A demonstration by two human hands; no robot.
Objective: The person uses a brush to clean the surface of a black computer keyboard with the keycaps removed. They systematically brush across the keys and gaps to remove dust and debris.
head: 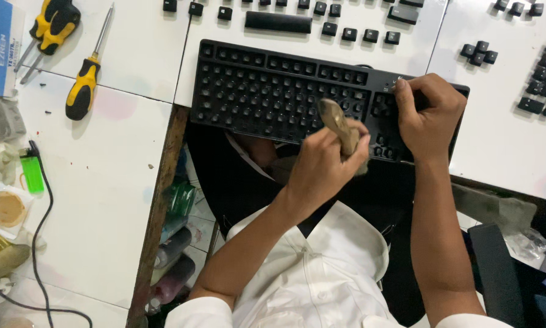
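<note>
Hands | left hand [321, 167] clamped around brush [339, 130] over keyboard [267, 91] | right hand [427, 112] gripping keyboard's far edge

One black keyboard frame [273, 100] with its keycaps off. Two hands: the left hand [318, 173] and the right hand [427, 115]. One brush [339, 127], in the left hand's grip. Three yellow-handled screwdrivers: one [81, 85] lying apart, two [51, 24] side by side. One green lighter [32, 173]. One black cable [42, 218]. Loose black keycaps lie in several clusters [345, 30], too many to count surely.
</note>
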